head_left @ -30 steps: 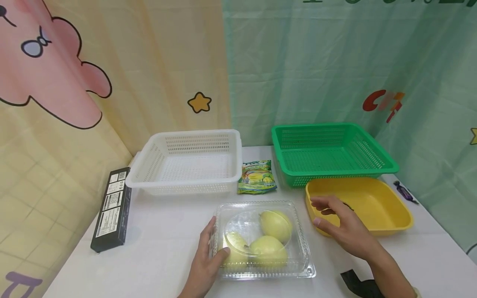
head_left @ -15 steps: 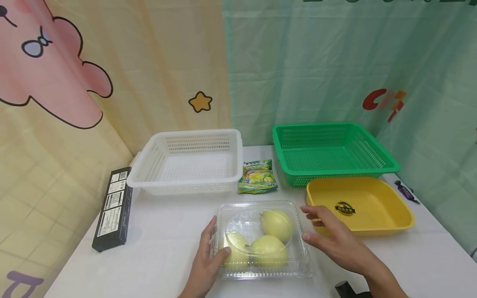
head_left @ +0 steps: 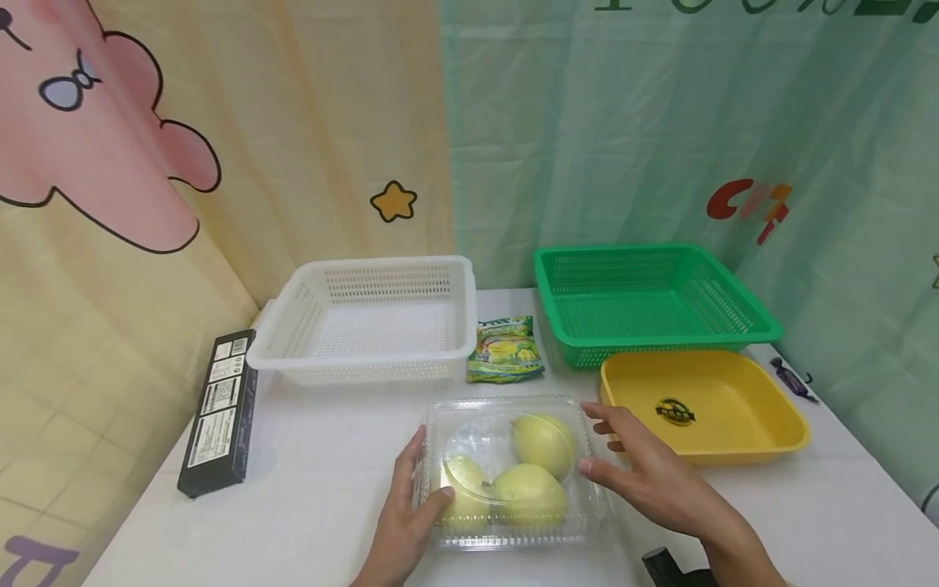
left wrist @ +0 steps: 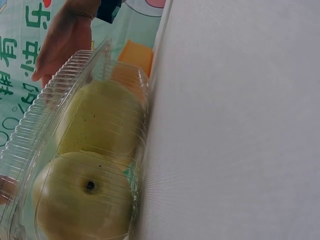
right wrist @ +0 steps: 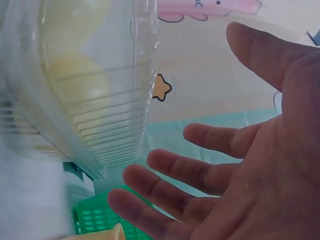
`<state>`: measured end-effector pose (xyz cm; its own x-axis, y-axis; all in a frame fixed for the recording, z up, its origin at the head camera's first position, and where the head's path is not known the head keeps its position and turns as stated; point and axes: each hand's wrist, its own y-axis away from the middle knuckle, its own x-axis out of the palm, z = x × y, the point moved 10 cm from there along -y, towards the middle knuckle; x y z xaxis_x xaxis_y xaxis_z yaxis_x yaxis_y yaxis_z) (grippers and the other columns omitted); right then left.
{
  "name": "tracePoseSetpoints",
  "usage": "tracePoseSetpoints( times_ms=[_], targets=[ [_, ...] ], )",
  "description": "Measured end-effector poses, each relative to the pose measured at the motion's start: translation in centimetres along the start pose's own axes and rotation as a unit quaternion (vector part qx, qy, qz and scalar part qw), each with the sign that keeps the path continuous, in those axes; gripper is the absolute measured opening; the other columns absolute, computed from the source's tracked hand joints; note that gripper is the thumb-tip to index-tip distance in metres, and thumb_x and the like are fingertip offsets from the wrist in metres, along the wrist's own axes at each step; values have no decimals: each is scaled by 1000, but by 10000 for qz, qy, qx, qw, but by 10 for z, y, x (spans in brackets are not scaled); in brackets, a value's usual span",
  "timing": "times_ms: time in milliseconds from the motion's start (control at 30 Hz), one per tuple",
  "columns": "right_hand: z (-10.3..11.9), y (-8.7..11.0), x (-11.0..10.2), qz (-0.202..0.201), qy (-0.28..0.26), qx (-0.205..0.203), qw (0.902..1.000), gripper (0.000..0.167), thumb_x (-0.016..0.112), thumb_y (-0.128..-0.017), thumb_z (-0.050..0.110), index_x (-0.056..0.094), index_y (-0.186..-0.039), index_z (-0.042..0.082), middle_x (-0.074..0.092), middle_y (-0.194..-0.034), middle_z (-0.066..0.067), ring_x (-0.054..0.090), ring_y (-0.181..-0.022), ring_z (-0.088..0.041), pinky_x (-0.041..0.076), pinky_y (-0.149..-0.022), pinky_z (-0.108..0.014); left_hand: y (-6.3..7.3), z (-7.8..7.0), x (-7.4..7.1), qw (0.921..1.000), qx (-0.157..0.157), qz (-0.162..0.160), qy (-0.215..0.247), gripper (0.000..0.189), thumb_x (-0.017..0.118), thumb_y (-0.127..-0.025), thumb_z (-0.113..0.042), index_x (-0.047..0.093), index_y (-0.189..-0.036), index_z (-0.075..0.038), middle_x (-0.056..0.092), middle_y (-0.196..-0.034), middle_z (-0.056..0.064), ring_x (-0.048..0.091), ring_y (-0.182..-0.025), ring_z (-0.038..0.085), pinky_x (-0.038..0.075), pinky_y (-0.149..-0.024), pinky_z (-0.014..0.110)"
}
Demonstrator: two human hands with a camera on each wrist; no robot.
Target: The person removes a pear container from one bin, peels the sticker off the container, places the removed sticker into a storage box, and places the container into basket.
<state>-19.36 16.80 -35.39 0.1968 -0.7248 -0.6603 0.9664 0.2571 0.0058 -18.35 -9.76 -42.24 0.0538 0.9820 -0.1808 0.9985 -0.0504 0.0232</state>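
A clear plastic clamshell box point(head_left: 473, 428), its lid down, sits on the white table with three yellow-green pears point(head_left: 543, 447) inside. My left hand point(head_left: 403, 518) grips its left side, thumb on the lid's edge and fingers along the side wall. On the opposite side my right hand point(head_left: 653, 481) is spread, its fingertips close to the box's right edge. The right wrist view shows that hand point(right wrist: 235, 175) with palm toward the box, thumb apart, a gap between fingers and plastic. Two pears point(left wrist: 85, 195) show through the side wall in the left wrist view.
Behind the box stand a white basket point(head_left: 381, 371), a snack packet point(head_left: 506, 350) and a green basket point(head_left: 660, 338). A yellow basin point(head_left: 734, 408) is at right, with a purple-wrapped candy point(head_left: 792, 379) beyond it. A long black box point(head_left: 220, 408) lies at left.
My right hand has moved left, from over the yellow basin to the right edge of the clear box. My left hand and the box stay in place.
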Motion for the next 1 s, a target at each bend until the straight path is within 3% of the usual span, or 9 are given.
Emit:
tracePoseSetpoints(
  times_ms=[167, 367, 633, 833, 1000],
  targets=[
    [-9, 6, 7, 137, -184, 414, 9989, 69, 61, -87, 47, 31, -144, 22, 38, -146, -13, 47, -125, -39, 46, -95, -55, 1, 0, -1, 9999, -3, -46, -140, 76, 61, -85, -23, 20, -148, -36, 22, -155, 16, 12, -143, 46, 11, -103, 75],
    [-16, 12, 10, 120, -416, 576, 9974, 68, 61, -87, 46, 30, -144, 25, 39, -146, -11, 48, -125, -36, 46, -96, -52, 2, -2, -2, 9997, 68, -72, -225, 76, 61, -85, -24, 21, -148, -35, 24, -154, 17, 14, -143, 47, 13, -103, 75],
    [-15, 16, 11, -416, -519, 74, 9978, 63, 61, -91, 31, 31, -145, 18, 40, -147, -9, 50, -123, -32, 51, -90, -40, 1, 1, 0, 9999, 23, -81, -119, 76, 61, -85, -23, 20, -148, -37, 23, -155, 15, 15, -143, 45, 13, -104, 74],
    [-28, 17, 22, -474, -814, 530, 9941, 68, 62, -89, 38, 29, -145, 19, 35, -150, -8, 46, -127, -33, 49, -93, -46, 1, 2, 1, 9999, -44, -56, -106, 76, 60, -85, -24, 19, -147, -39, 21, -156, 13, 14, -144, 44, 14, -105, 74],
    [-33, 20, 27, -649, -761, 517, 9936, 68, 62, -90, 35, 27, -146, 17, 35, -149, -9, 47, -126, -31, 50, -91, -35, 0, 3, 1, 9999, -50, -61, -110, 76, 60, -85, -23, 19, -148, -38, 22, -155, 13, 15, -143, 45, 14, -104, 74]
  ],
)
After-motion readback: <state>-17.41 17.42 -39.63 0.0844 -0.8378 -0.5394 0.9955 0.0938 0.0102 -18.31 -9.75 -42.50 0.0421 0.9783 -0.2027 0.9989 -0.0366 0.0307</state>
